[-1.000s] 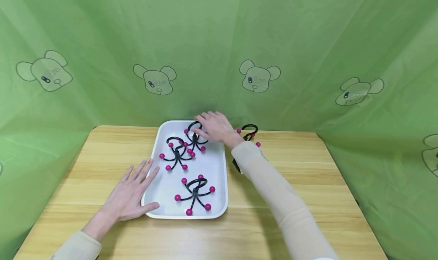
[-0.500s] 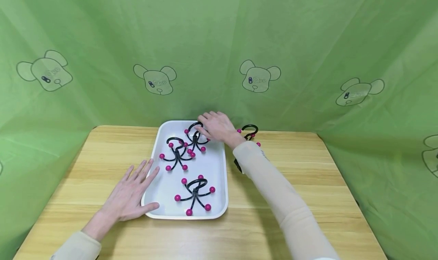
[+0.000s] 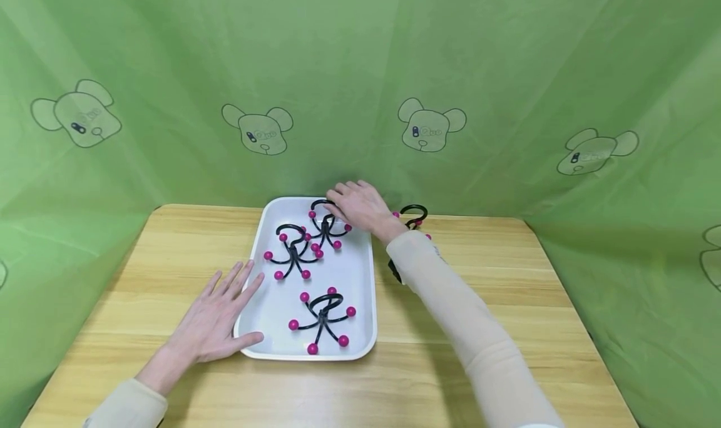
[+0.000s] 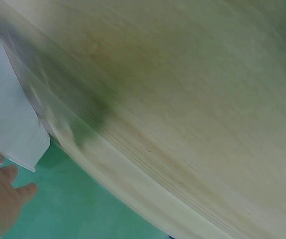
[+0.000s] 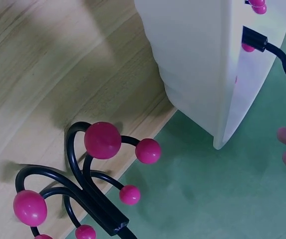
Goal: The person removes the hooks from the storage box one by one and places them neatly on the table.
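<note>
In the tray [image 3: 345,271], upright hanger [image 3: 325,227], hook [image 3: 321,201] uppermost

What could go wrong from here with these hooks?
Snag: the rear hook, by the right hand, has pink balls close to the middle hook; lifting one might drag the other.
Knock: the outer hook, beside the white tray, is partly hidden behind the right arm in the head view; a sideways sweep could hit it.

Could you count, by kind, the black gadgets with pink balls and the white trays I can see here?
Black gadgets: 4
White tray: 1
Total: 5
</note>
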`<control>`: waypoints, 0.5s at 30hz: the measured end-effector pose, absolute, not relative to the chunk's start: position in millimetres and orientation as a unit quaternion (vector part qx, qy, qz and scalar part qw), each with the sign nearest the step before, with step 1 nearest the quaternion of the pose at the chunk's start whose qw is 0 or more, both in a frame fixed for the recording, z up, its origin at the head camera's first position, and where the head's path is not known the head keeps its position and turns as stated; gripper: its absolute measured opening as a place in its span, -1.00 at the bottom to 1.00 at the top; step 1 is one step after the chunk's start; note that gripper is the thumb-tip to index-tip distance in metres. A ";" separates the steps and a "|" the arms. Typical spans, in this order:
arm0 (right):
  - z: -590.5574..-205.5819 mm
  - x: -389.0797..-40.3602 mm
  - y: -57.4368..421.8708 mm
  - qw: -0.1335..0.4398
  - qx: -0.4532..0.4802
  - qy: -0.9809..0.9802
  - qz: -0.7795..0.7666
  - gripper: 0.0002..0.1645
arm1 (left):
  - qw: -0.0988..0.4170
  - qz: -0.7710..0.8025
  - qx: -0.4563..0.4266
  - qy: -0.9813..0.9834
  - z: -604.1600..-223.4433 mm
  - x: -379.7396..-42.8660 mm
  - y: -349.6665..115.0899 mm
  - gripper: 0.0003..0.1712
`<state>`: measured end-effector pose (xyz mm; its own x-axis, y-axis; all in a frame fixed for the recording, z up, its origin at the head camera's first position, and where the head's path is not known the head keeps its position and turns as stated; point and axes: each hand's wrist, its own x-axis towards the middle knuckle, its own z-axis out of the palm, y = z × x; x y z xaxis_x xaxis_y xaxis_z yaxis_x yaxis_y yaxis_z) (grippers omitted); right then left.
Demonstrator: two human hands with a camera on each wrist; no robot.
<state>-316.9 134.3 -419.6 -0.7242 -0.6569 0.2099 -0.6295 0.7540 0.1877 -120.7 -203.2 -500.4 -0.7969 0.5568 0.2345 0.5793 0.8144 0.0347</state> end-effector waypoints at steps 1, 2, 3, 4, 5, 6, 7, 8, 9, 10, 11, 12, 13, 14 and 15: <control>-418.9 -316.4 134.7 0.135 0.348 -0.926 -0.053 -0.57 | 0.106 -0.053 -0.300 -0.947 -500.2 -120.6 -203.1 0.25; -418.2 -315.9 135.0 0.137 0.350 -0.925 -0.054 -0.57 | 0.105 -0.052 -0.300 -0.947 -500.1 -120.7 -203.0 0.25; -417.5 -315.4 135.4 0.138 0.351 -0.925 -0.055 -0.58 | 0.104 -0.052 -0.300 -0.947 -500.0 -120.7 -202.9 0.25; -416.6 -314.9 135.7 0.140 0.352 -0.924 -0.055 -0.58 | 0.103 -0.053 -0.300 -0.947 -499.9 -120.7 -202.8 0.25; -415.6 -314.4 136.1 0.142 0.353 -0.923 -0.056 -0.58 | 0.103 -0.053 -0.300 -0.947 -499.8 -120.7 -202.7 0.25; -414.2 -313.7 136.4 0.144 0.354 -0.923 -0.056 -0.59 | 0.101 -0.053 -0.300 -0.947 -499.7 -120.6 -202.6 0.25; -412.7 -313.0 136.7 0.145 0.354 -0.922 -0.057 -0.59 | 0.101 -0.054 -0.300 -0.947 -499.6 -120.6 -202.6 0.25; -411.1 -312.4 137.0 0.146 0.354 -0.922 -0.059 -0.59 | 0.101 -0.053 -0.299 -0.947 -499.5 -120.6 -202.6 0.25; -409.5 -311.7 137.2 0.146 0.354 -0.922 -0.059 -0.59 | 0.101 -0.053 -0.299 -0.947 -499.3 -120.5 -202.6 0.25; -407.4 -311.0 137.5 0.146 0.353 -0.922 -0.062 -0.59 | 0.101 -0.053 -0.299 -0.947 -499.1 -120.4 -202.5 0.25; -405.3 -310.3 137.8 0.146 0.352 -0.922 -0.063 -0.58 | 0.100 -0.053 -0.299 -0.948 -498.9 -120.3 -202.6 0.25; -403.3 -309.6 138.1 0.146 0.351 -0.923 -0.064 -0.58 | 0.099 -0.053 -0.299 -0.948 -498.6 -120.2 -202.6 0.25; -401.4 -309.0 138.5 0.146 0.349 -0.923 -0.065 -0.58 | 0.099 -0.052 -0.299 -0.948 -498.5 -120.1 -202.7 0.25; -399.3 -308.4 138.9 0.146 0.347 -0.924 -0.066 -0.58 | 0.097 -0.052 -0.298 -0.948 -498.4 -120.0 -202.6 0.25; -397.3 -307.7 139.4 0.146 0.345 -0.925 -0.066 -0.58 | 0.096 -0.052 -0.298 -0.948 -498.3 -120.0 -202.5 0.25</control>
